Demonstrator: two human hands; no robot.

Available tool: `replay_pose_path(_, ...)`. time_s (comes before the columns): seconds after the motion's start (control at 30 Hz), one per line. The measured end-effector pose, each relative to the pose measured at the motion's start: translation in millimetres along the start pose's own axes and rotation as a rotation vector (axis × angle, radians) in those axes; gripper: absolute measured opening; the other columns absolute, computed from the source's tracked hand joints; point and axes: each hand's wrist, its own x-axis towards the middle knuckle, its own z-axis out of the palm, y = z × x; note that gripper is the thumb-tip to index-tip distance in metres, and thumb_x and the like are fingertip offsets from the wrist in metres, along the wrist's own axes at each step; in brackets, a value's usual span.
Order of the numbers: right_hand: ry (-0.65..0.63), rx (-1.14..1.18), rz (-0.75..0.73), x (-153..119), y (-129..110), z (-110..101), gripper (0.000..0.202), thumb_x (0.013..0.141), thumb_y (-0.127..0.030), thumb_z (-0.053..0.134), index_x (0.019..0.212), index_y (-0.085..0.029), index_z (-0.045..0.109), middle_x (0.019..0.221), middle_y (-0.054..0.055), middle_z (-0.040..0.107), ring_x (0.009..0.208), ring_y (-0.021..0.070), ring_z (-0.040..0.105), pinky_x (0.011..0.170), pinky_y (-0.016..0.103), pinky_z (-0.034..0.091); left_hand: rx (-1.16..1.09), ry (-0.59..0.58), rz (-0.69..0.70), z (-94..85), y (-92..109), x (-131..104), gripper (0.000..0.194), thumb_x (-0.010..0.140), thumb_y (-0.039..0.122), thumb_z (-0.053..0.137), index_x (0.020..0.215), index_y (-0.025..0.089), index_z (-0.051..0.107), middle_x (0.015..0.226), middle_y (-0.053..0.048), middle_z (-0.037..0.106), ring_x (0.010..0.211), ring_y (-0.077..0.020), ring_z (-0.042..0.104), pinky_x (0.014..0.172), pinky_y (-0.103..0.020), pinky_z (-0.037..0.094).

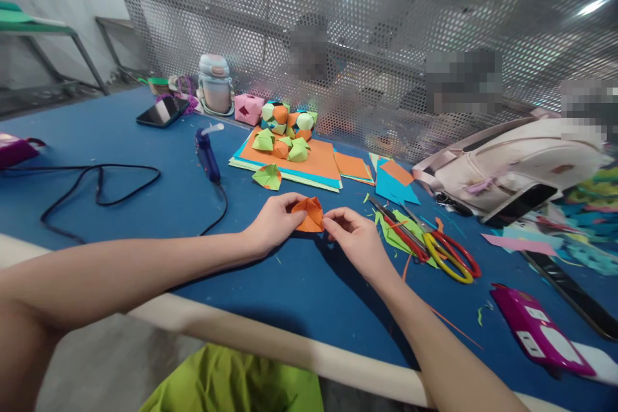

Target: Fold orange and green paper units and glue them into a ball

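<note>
Above the flat blue tabletop (251, 286), the left hand (273, 222) and right hand (356, 235) pinch opposite sides of a cupped orange folded-paper piece (311, 217).

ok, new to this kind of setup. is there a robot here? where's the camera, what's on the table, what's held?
No robot: these are a person's two bare hands. The single picture comes from a camera worn on the head, looking forward and down, so the forearms enter from the bottom corners.

The left hand holds an orange folded paper piece; the right hand's fingertips appear to pinch its edge.

Behind them on the blue table are stacked coloured sheets with folded green and orange pieces on top. What looks like a glue gun stands to the left; scissors lie among paper scraps on the right, with a pale bag beyond.
</note>
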Motion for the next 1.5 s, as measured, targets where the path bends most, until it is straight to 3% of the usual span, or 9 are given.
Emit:
replay_pose_path(0.2,0.047,-0.036,-0.080,0,2,2,0.024,0.075,-0.043,0.059,0.076,-0.019,0.059,0.069,0.002,0.059,0.060,0.0141,0.053,0.056,0.026,0.044,-0.009,-0.031,0.014,0.3,-4,1,0.028,0.068,0.015,0.051,0.092,0.013,0.066,0.090,-0.003,0.069,0.081,-0.0154,0.061,0.072,-0.022,0.048)
replay_pose_path(0.43,0.059,0.005,-0.019,4,5,-2,0.025,0.076,-0.040,0.058,0.082,-0.017,0.062,0.069,0.002,0.063,0.061,0.0147,0.056,0.058,0.027,0.046,0.057,-0.145,0.043,-1.3,-3,-1,0.039,0.069,0.009,0.049,0.103,0.015,0.066,0.099,-0.001,0.069,0.088,-0.0153,0.062,0.077,-0.021,0.048)
replay_pose_path(0.53,0.145,-0.044,-0.025,6,6,-6,0.022,0.075,-0.037,0.058,0.072,-0.017,0.064,0.066,0.002,0.065,0.062,0.0159,0.058,0.060,0.028,0.046,0.122,-0.143,0.045,-1.7,0,-2,0.043,0.069,0.009,0.049,0.109,0.015,0.065,0.102,-0.002,0.069,0.085,-0.0147,0.062,0.073,-0.020,0.048)
replay_pose_path(0.7,0.313,-0.031,-0.035,14,10,-19,0.020,0.074,-0.037,0.059,0.071,-0.017,0.063,0.059,0.000,0.060,0.054,0.0146,0.055,0.055,0.027,0.044,0.194,-0.099,-0.010,-1.4,4,-3,0.044,0.069,0.011,0.051,0.110,0.016,0.064,0.090,-0.001,0.070,0.065,-0.0112,0.058,0.057,-0.019,0.044)
replay_pose_path(0.8,0.359,-0.002,-0.035,18,13,-25,0.020,0.073,-0.037,0.059,0.072,-0.017,0.063,0.059,-0.001,0.059,0.052,0.0136,0.054,0.053,0.026,0.043,0.148,-0.064,-0.049,-1.3,3,-3,0.042,0.068,0.012,0.052,0.108,0.015,0.065,0.089,-0.002,0.069,0.067,-0.0124,0.059,0.058,-0.020,0.045)
replay_pose_path(1.0,0.354,0.063,-0.041,16,8,-24,0.019,0.073,-0.036,0.060,0.071,-0.017,0.061,0.058,-0.002,0.057,0.051,0.0121,0.053,0.052,0.025,0.045,0.021,0.034,-0.072,-3.4,-4,4,0.038,0.067,0.010,0.052,0.103,0.012,0.063,0.096,-0.006,0.068,0.078,-0.0145,0.062,0.068,-0.022,0.048)
replay_pose_path(1.13,0.265,0.121,-0.030,8,-1,-14,0.020,0.073,-0.037,0.061,0.071,-0.017,0.061,0.060,-0.002,0.058,0.052,0.0120,0.054,0.052,0.025,0.046,0.007,0.061,-0.031,-2.5,-10,6,0.035,0.068,0.012,0.054,0.102,0.013,0.063,0.096,-0.006,0.068,0.079,-0.0142,0.061,0.068,-0.022,0.048)
replay_pose_path(1.27,0.183,0.063,-0.013,2,-4,-3,0.021,0.073,-0.038,0.060,0.069,-0.017,0.060,0.059,-0.001,0.058,0.051,0.0123,0.052,0.050,0.025,0.043,-0.090,0.010,-0.044,2.2,-10,4,0.031,0.070,0.015,0.057,0.099,0.013,0.063,0.090,-0.004,0.068,0.075,-0.0126,0.060,0.067,-0.022,0.047)
replay_pose_path(1.5,0.201,-0.166,-0.077,0,-3,2,0.023,0.076,-0.037,0.056,0.064,-0.017,0.057,0.059,0.000,0.057,0.055,0.0133,0.051,0.054,0.025,0.039,-0.379,-0.140,-0.104,6.6,-9,1,0.025,0.067,0.015,0.062,0.092,0.014,0.064,0.084,-0.001,0.068,0.072,-0.0100,0.060,0.069,-0.020,0.046)
